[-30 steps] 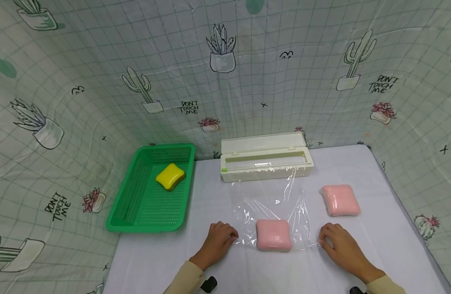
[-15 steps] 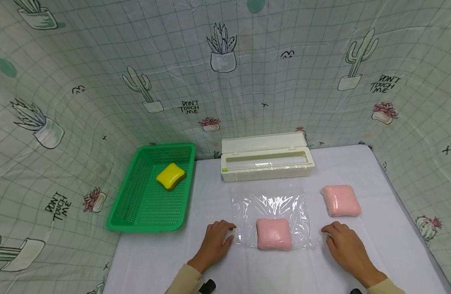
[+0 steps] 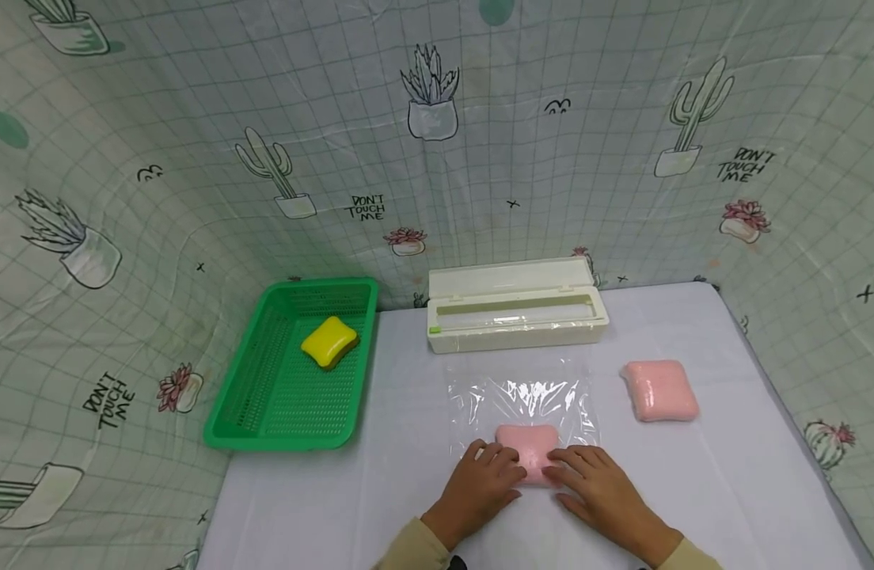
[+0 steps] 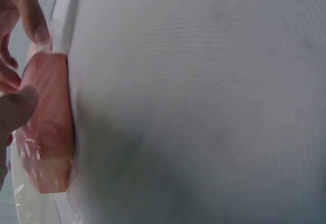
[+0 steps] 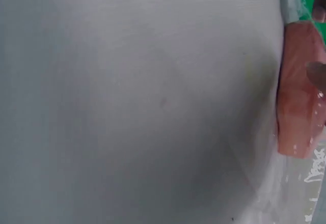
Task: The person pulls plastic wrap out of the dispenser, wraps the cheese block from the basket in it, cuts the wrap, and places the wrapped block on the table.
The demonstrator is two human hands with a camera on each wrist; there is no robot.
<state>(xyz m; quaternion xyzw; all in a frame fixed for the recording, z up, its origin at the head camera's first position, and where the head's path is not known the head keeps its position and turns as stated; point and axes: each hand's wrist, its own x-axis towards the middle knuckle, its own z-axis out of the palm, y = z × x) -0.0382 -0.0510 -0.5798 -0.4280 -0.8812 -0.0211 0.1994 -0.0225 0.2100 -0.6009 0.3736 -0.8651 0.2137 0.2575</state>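
Observation:
A pink sponge (image 3: 528,447) lies on the white table in front of me, at the near edge of a sheet of clear cling film (image 3: 530,393). My left hand (image 3: 480,483) touches its left side with bent, loose fingers, and my right hand (image 3: 601,492) does the same on its right. Both wrist views show the sponge's near side (image 4: 53,117) and glossy film around it. In the right wrist view a thumb (image 5: 317,74) lies against the sponge. Some fingertips are hidden behind it in the wrist views.
Behind the film stands a white cling film box (image 3: 518,336), lid up. A second pink sponge (image 3: 661,390), glossy with film, lies at the right. At the left, a green basket (image 3: 355,396) holds a yellow sponge (image 3: 330,342). A patterned curtain (image 3: 508,166) surrounds the table.
Both hands have left the film's left and right corners and moved inward onto the sponge's sides. The film, earlier stretched up toward the box, now lies lower on the table.

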